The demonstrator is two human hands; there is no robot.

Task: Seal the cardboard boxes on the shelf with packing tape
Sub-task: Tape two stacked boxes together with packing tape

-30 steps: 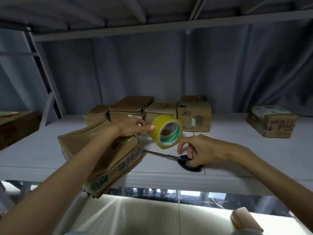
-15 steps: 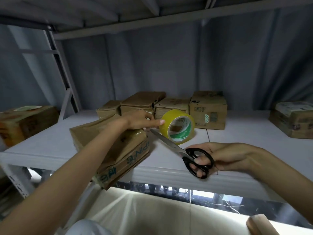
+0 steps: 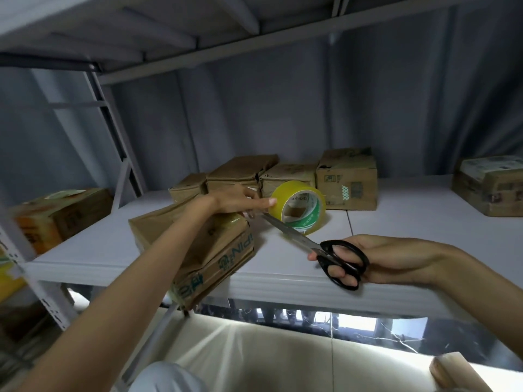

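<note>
Scissors (image 3: 314,244): blades now reaching farther toward tape roll (image 3: 298,206), right hand (image 3: 376,260) gripping handles. Left hand (image 3: 240,200): fingers extended, touching roll beside front box (image 3: 198,244) on shelf (image 3: 424,239).

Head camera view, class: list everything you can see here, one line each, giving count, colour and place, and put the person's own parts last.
front cardboard box: one, brown, tilted over the shelf's front edge.
back boxes: four, brown, in a row behind the tape.
side boxes: two, brown, far right and far left.
tape roll: one, yellow, on edge beside the front box.
scissors: one, black handles, blades reaching toward the tape.
shelf: one, white.
left hand: on the front box, fingertip at the roll.
right hand: grips the scissors.
</note>
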